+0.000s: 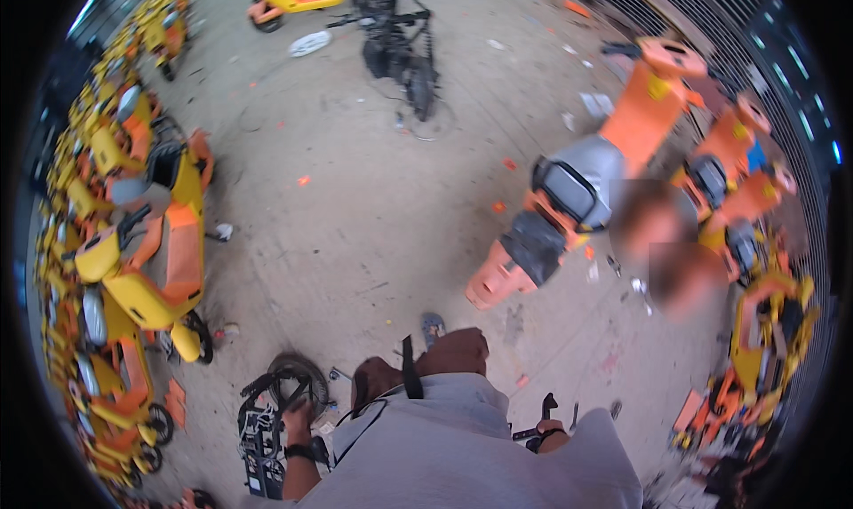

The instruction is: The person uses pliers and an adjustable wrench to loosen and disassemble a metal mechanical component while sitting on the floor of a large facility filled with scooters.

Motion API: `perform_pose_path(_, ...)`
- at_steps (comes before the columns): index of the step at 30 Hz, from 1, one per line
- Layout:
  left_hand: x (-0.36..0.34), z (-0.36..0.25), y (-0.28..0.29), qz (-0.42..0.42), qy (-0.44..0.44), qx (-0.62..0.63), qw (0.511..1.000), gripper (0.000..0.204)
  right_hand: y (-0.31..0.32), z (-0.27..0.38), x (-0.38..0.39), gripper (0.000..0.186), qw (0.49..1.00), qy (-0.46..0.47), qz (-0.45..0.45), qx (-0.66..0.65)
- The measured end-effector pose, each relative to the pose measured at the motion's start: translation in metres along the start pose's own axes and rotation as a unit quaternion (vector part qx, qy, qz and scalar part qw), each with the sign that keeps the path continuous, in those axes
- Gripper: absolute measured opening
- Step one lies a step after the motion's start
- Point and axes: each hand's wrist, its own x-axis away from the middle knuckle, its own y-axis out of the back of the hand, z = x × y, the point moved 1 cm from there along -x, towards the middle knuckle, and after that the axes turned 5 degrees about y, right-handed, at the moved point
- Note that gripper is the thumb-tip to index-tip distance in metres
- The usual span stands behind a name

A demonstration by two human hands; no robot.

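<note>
At the lower left, my left hand is closed on the black metal frame of a stripped scooter, just behind its wheel. Loose wires and bare parts show along that frame. My right hand is wrapped round a black handlebar with a lever standing up beside it. My grey shirt hides what lies between the two hands, and part of the right hand too.
Yellow-and-orange scooters stand in dense rows at left. An orange scooter with a grey seat stands at right, more behind it. A stripped black scooter frame is far ahead. Orange scraps and litter dot the concrete floor.
</note>
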Motion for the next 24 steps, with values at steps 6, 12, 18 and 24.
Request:
perform_pose_path(6,-0.052,-0.202,-0.068,0.031,-0.043,0.196,0.979,0.028,0.043,0.235,0.026,0.031,0.990,0.050,-0.123,-0.057)
perform_pose_path(12,-0.215,-0.379,-0.047,0.147,-0.124,0.553,0.811,0.017,0.041,0.462,0.172,0.030,0.976,0.142,-0.160,0.039)
perform_pose_path(18,-0.344,-0.496,-0.107,0.210,-0.037,0.785,0.582,0.016,0.031,0.597,0.132,0.050,0.932,0.248,-0.080,0.250)
perform_pose_path(24,-0.361,-0.543,-0.064,0.175,-0.043,0.725,0.665,0.013,-0.014,0.792,0.272,0.047,0.907,0.210,-0.184,0.314)
